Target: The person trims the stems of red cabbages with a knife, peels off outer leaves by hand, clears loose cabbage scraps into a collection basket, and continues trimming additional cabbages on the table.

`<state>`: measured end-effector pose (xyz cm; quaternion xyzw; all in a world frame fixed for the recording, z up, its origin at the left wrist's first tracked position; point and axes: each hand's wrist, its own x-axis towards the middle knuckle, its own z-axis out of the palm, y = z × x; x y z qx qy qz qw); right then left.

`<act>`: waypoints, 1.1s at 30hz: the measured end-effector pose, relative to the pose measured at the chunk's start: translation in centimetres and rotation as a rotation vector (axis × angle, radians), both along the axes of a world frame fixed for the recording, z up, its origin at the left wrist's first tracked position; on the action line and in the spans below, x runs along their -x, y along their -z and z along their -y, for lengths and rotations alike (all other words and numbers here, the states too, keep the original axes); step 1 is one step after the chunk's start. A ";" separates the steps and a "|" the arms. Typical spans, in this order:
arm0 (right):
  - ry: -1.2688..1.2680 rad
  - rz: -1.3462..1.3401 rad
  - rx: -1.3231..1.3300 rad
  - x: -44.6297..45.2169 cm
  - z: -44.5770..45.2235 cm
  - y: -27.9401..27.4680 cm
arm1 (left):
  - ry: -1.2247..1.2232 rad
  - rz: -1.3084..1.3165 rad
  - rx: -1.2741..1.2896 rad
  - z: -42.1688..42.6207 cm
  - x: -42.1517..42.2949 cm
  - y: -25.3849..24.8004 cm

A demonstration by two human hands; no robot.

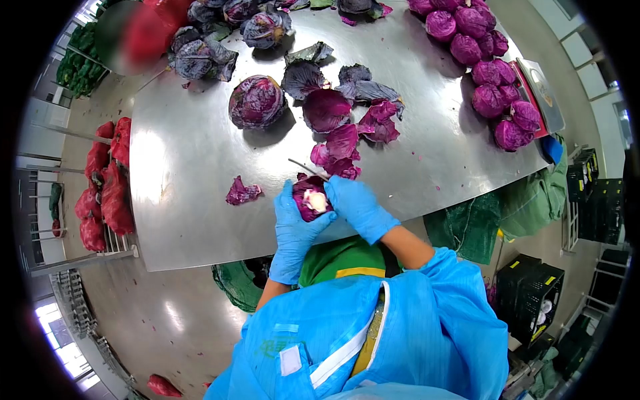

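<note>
- Head view: the left hand (293, 225), in a blue glove, has its grip curled around a small purple cabbage (313, 201), its pale cut base turned upward, just above the near edge of the desk (200, 213).
- Beside it, the right hand (358, 203), gloved alike, has its grip closed on a thin knife (306, 168); the blade points to the left, just past the cabbage's far side.
- To the left lies a torn leaf scrap (243, 192); just beyond the hands, peeled leaves (327, 111) trail away across the metal.
- Left of those leaves sits a larger untrimmed cabbage (257, 103).
- Farther out, dark-leaved heads (265, 30) stand along the far left, and glossy trimmed heads (490, 101) cluster at the right.
- Off the desk, red sacks (115, 200) are stacked at left, black crates (530, 293) at right.
</note>
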<state>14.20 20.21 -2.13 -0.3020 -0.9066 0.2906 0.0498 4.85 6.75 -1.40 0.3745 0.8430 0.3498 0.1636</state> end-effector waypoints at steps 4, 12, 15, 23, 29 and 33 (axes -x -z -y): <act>0.046 -0.144 0.343 0.8 -1.8 0.0 | 0.091 -0.020 -0.121 0.8 -0.5 -0.2; -0.042 -0.333 0.282 3.7 -1.0 2.1 | 0.369 -0.140 -0.123 2.8 1.4 -1.8; -0.076 -0.154 0.199 5.9 -1.7 1.2 | 0.365 -0.163 -0.179 3.1 1.4 -1.5; 0.170 -0.293 0.151 7.8 -7.7 4.6 | 0.293 -0.535 -0.242 4.1 -2.5 1.3; 0.158 -0.291 0.202 0.0 -3.2 -2.0 | -0.001 0.150 -0.201 3.9 -0.3 -0.8; 0.007 -0.458 0.091 -4.3 1.4 -1.8 | -0.016 0.433 -0.309 3.8 0.4 1.5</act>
